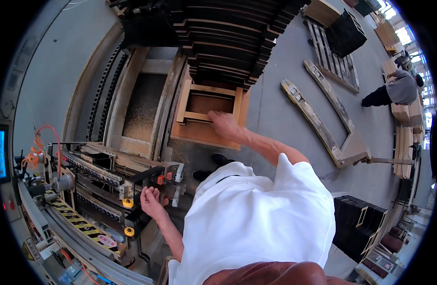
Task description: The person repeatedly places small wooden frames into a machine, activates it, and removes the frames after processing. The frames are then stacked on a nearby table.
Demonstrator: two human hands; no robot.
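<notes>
My right hand (223,123) reaches forward and down, fingers curled over the near rail of a light wooden frame (187,102) that lies on a low wooden platform (199,135). Just beyond the frame rises a tall stack of dark frames (228,42). My left hand (151,199) hangs loosely curled beside the black edge of a machine (109,183), close to its yellow knobs; it holds nothing. My white shirt and dark shoes show below.
The machine with rollers and striped tape fills the lower left. A sawdust-covered wooden bed (142,107) lies left of the platform. A pallet jack (332,123) rests on the grey floor at right. Another person (394,90) bends over far right. Dark frames (361,223) stack lower right.
</notes>
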